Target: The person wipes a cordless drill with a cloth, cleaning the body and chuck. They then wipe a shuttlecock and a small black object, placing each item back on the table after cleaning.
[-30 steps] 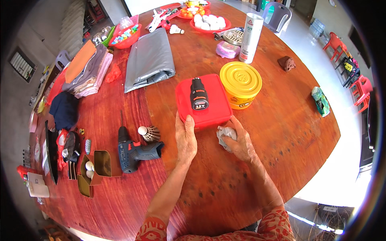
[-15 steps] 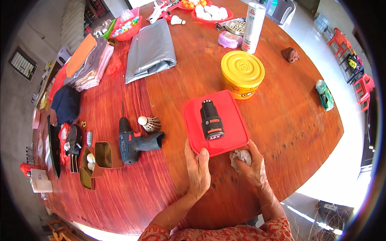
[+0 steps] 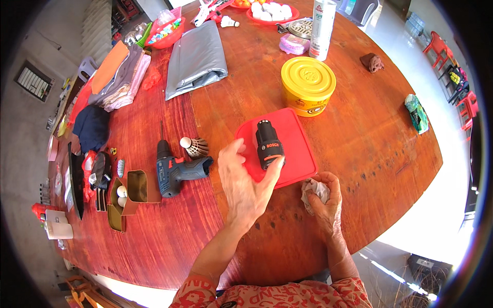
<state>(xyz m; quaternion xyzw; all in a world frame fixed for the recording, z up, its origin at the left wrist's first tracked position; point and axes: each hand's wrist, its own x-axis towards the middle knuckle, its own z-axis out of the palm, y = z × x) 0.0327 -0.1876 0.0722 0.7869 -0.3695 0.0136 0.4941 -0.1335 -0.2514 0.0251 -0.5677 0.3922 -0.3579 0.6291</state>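
Far left on the round wooden counter (image 3: 370, 133), the blue cordless drill (image 3: 177, 168) lies where it was half a second ago, battery slot empty, with the shuttlecock (image 3: 193, 146) just beside it. Now your left hand (image 3: 245, 180) has lifted off the counter. It was flat against the near edge of the red lid (image 3: 298, 149) a moment back; now it's raised, fingers spread fairly wide, fingertips reaching the near end of the black drill battery (image 3: 268, 143). I can't tell whether you've gripped it yet. The battery stands on the red lid, same spot on it as before. Moving right, your right hand (image 3: 322, 192) stays down on the counter by the lid's near corner, closed around the crumpled grey cloth (image 3: 314, 190). Beyond the lid, the yellow-lidded tub (image 3: 308, 84) hasn't budged.
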